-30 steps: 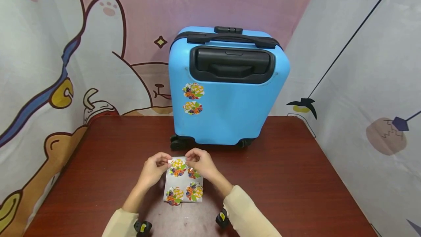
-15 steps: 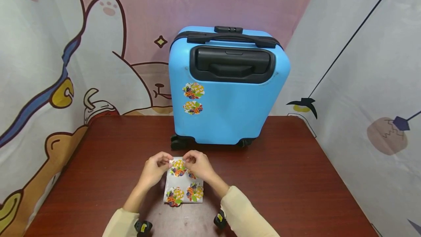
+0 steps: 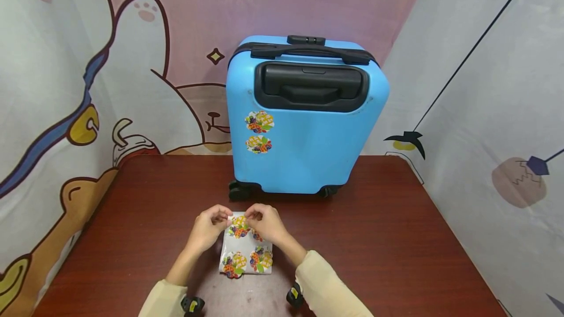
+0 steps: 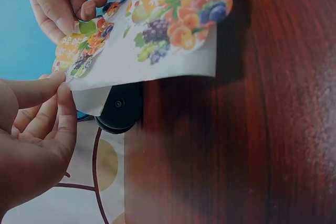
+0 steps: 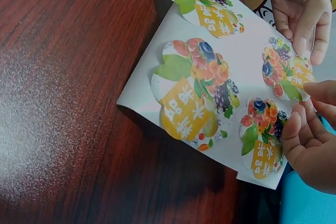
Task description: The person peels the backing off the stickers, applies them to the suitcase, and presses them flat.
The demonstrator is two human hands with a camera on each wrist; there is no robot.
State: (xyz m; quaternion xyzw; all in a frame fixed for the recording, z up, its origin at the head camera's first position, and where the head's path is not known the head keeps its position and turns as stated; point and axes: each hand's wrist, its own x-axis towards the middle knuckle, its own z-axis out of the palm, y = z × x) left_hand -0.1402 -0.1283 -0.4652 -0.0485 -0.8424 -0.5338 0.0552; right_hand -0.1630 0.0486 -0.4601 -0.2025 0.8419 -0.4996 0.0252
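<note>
A white sheet of round fruit-print stickers (image 3: 243, 244) lies in front of the suitcase, tilted up at its far edge. My left hand (image 3: 206, 228) pinches its far left corner between thumb and forefinger, as the left wrist view of that hand (image 4: 37, 129) shows. My right hand (image 3: 267, 224) pinches the edge of the upper left fruit sticker (image 5: 283, 69) with thumb and forefinger. This sticker still lies against the sheet over much of its area. The right hand partly covers the upper right sticker (image 3: 257, 235) in the head view. Two more stickers sit along the near edge.
A blue suitcase (image 3: 304, 150) with black handles stands upright at the back of the brown table (image 3: 387, 238). Two similar fruit stickers (image 3: 259, 133) are on its left front, one above the other. A printed cloth (image 3: 176, 23) hangs behind and at the sides.
My right hand has shifted slightly left, from beside the upper right sticker to the upper left one's edge. The left hand keeps its grip; hands and sheet sit slightly lower in view.
</note>
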